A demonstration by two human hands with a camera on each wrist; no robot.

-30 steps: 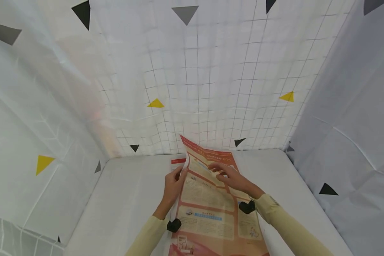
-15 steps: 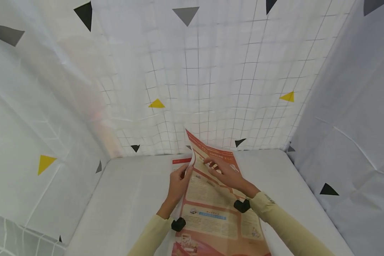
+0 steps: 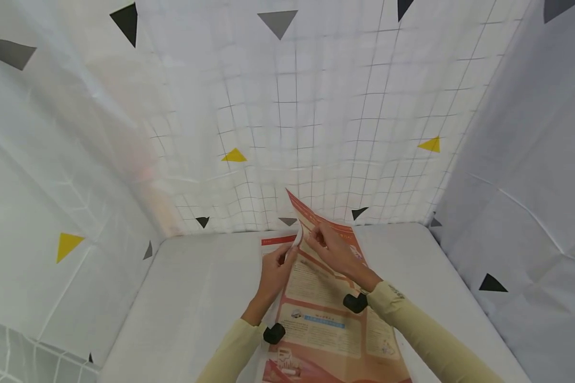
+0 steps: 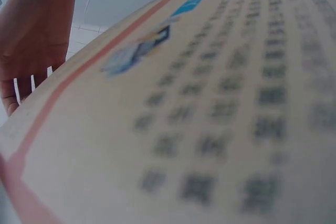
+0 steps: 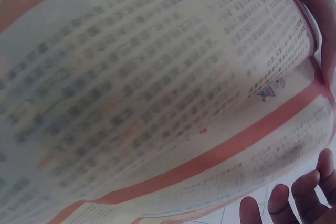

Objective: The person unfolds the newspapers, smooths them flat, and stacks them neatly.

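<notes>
A newspaper (image 3: 326,330) printed in cream and red lies lengthwise on a white table, its upper left corner (image 3: 297,202) lifted and curling up. My left hand (image 3: 274,274) pinches the left edge of the raised sheet, thumb on the near face. Over the upper part of the page is my right hand (image 3: 337,252), fingers bent near the lifted corner. In the right wrist view its fingertips (image 5: 281,203) show apart, beside the curved newspaper (image 5: 157,93). Large blurred print on the newspaper (image 4: 199,119) fills most of the left wrist view, with part of a hand (image 4: 37,30) at its upper left.
Another sheet with a red header (image 3: 274,241) shows beneath at the upper left. White table surface (image 3: 196,298) extends on both sides. A grid-lined white backdrop (image 3: 326,127) rises behind the table, and plain sheeting (image 3: 522,175) encloses the sides. Black wrist cameras (image 3: 274,333) sit at both cuffs.
My left hand has shifted right and slightly up with the sheet's edge, and the raised corner has moved right and higher. My right hand has moved slightly up, its fingers drawn closer together.
</notes>
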